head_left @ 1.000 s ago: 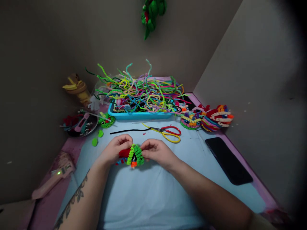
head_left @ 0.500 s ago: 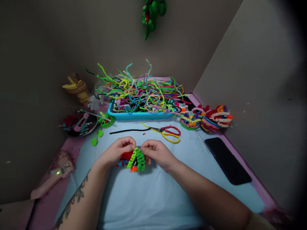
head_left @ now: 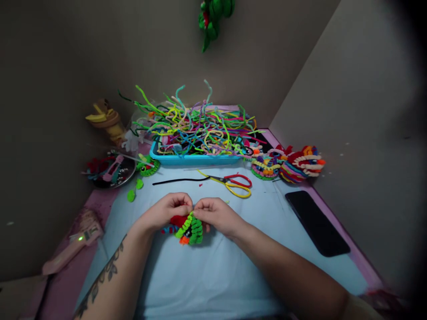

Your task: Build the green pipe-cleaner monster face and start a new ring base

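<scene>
Both hands meet over a small pipe-cleaner figure point(head_left: 196, 231) made of coiled light and dark green strands, with red, blue and orange parts and a dark shiny bead or eye. My left hand point(head_left: 173, 210) pinches at its top from the left, thumb against curled fingers. From the right, my right hand point(head_left: 216, 215) closes thumb and fingertips on the same top edge, close to the left fingertips. The fingers hide exactly which strand each one grips. Beyond the hands lie scissors point(head_left: 230, 181) with one red and one yellow handle, and a black pipe cleaner point(head_left: 180, 181).
A blue tray point(head_left: 196, 161) heaped with pipe cleaners point(head_left: 207, 129) stands at the back. Finished colourful figures point(head_left: 300, 165) and a black phone point(head_left: 316, 224) are on the right. At left are a metal bowl point(head_left: 128, 175), a green figure point(head_left: 148, 166) and a pink glue gun point(head_left: 75, 249).
My hands have come closer together at the figure's top, and the figure has tilted and shifted slightly down. A small yellow-green bit now shows beside the scissors.
</scene>
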`<state>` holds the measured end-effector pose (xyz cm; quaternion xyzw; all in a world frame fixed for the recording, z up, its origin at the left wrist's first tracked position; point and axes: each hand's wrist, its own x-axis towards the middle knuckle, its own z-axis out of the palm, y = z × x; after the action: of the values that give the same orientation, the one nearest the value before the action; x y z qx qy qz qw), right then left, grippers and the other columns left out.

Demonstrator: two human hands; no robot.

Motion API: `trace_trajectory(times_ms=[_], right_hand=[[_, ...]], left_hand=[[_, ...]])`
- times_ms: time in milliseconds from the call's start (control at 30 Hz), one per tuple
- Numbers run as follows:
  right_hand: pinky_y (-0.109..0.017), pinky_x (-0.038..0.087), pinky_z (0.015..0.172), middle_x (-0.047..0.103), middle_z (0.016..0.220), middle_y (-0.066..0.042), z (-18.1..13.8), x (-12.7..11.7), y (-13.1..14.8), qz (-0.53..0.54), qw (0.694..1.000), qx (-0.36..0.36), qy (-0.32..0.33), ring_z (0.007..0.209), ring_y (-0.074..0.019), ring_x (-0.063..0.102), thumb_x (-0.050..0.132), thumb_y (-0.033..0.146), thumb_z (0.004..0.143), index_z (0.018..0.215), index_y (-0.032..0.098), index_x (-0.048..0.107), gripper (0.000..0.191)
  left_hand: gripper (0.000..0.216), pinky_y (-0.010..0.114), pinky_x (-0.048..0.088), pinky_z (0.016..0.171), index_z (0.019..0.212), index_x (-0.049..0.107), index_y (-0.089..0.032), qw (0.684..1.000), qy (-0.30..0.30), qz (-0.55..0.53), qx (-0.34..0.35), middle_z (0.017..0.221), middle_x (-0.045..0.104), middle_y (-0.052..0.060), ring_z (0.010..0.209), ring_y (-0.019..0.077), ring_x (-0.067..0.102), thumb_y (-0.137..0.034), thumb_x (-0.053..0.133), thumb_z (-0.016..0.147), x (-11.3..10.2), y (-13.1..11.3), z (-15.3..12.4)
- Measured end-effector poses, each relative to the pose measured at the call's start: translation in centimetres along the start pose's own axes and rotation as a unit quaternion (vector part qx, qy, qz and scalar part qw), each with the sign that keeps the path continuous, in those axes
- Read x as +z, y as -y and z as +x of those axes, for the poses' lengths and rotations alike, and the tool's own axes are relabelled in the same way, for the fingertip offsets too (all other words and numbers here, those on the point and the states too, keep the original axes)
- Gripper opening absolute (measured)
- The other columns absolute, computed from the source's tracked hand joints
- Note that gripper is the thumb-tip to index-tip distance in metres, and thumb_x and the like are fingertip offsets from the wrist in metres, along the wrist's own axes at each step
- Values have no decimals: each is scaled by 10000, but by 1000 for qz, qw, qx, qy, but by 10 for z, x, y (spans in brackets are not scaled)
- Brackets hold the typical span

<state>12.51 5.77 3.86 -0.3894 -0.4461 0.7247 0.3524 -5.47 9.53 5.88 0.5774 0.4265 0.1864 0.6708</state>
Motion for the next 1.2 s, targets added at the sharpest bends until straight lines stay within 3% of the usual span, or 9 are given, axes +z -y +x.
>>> trace_trajectory(times_ms=[233, 500, 867, 1033, 1200], right_hand=[[-172, 362, 400, 562, 488, 43, -1, 1, 1, -4, 1000, -4, -5, 400, -59, 476, 697, 453, 675, 671, 146, 579, 329], [-177, 385, 398, 583, 516, 30, 1, -2, -3, 47, 999, -3, -15, 407, -69, 515, 683, 479, 693, 687, 137, 604, 352], [-173, 320, 396, 523, 453, 56, 0, 1, 0, 32, 999, 9, -20, 398, -54, 444, 733, 437, 641, 623, 139, 593, 330], [-198, 365, 436, 585, 552, 22, 2, 0, -2, 134, 990, 15, -28, 458, -76, 499, 732, 505, 639, 736, 134, 649, 392], [-208, 398, 525, 627, 639, -12, 2, 0, -2, 224, 974, -14, -21, 576, -94, 545, 771, 430, 636, 764, 128, 679, 341]], left_hand=[[189, 172, 298, 465, 687, 563, -144, 1000, 6, -2, -4, 556, 493, -47, 472, 52, 385, -311, 650, 704, 0, 1, 1], [242, 175, 313, 474, 688, 560, -140, 997, 3, -77, -1, 566, 505, -37, 481, 56, 414, -351, 678, 707, -3, 1, -1], [221, 154, 310, 447, 685, 586, -136, 995, 17, -94, -10, 546, 516, -39, 458, 45, 415, -320, 708, 695, 0, 5, 1], [231, 143, 363, 428, 688, 594, -129, 978, -30, -205, -15, 537, 539, -33, 437, 50, 466, -304, 742, 662, -4, 6, 5], [90, 204, 495, 503, 713, 621, -109, 932, -77, -354, 12, 593, 612, 13, 515, 115, 588, -166, 690, 707, -13, 11, 8]])
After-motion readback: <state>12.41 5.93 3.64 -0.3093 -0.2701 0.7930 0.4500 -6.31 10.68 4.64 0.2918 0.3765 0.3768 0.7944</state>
